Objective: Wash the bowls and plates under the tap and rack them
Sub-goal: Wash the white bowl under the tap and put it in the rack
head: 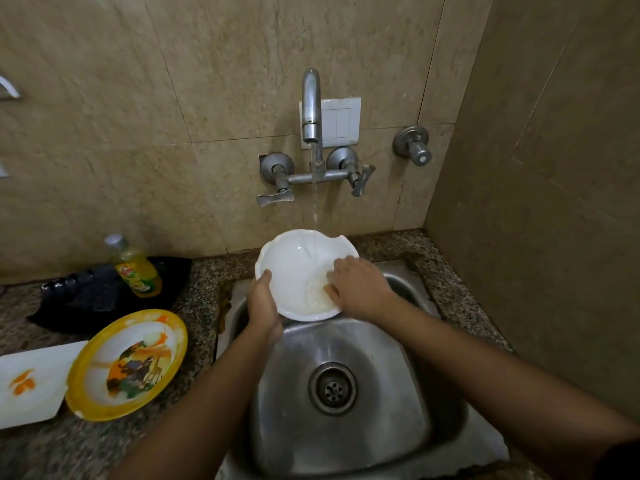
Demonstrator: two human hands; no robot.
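Observation:
A white bowl [294, 268] with a chipped rim is held over the steel sink [374, 393], under water running from the tap [311, 109]. My left hand [264, 306] grips the bowl's left rim, thumb on the inside. My right hand [356, 285] lies inside the bowl on its right side, fingers pressed on the wet inner surface where the stream lands. On the counter to the left stand a yellow-rimmed picture plate [128, 362] with food smears and a white square plate [31, 382] with orange stains.
A yellow dish-soap bottle [136, 268] stands on a black tray [100, 292] at the back left of the granite counter [204, 282]. Two tap handles and a separate wall valve [414, 147] stick out of the tiled wall. A wall closes in on the right.

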